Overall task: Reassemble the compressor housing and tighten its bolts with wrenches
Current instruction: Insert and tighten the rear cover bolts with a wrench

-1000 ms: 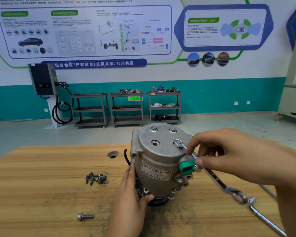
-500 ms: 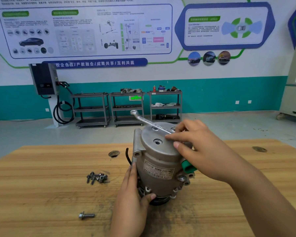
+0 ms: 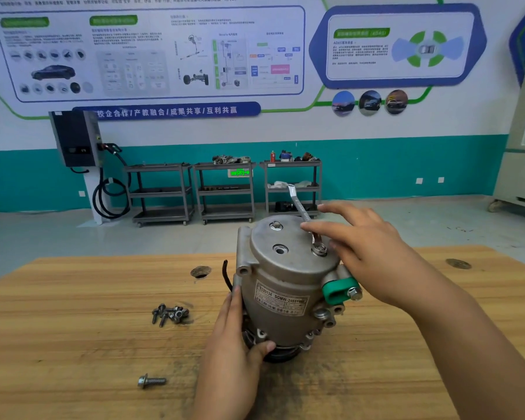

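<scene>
Here, compressor point(image 3: 285, 277) gripped low by left hand point(image 3: 231, 353), right hand point(image 3: 367, 253) flat on wrench point(image 3: 300, 207)

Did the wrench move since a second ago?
Yes. The wrench still sits on its bolt atop the compressor, but its handle has swung round. It pointed toward the person, and now it points away, toward the shelves.

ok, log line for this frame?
step: top bolt | wrench: ring end on it | right hand: straight fingers on handle | left hand: holds compressor base | loose bolts: on table
</scene>
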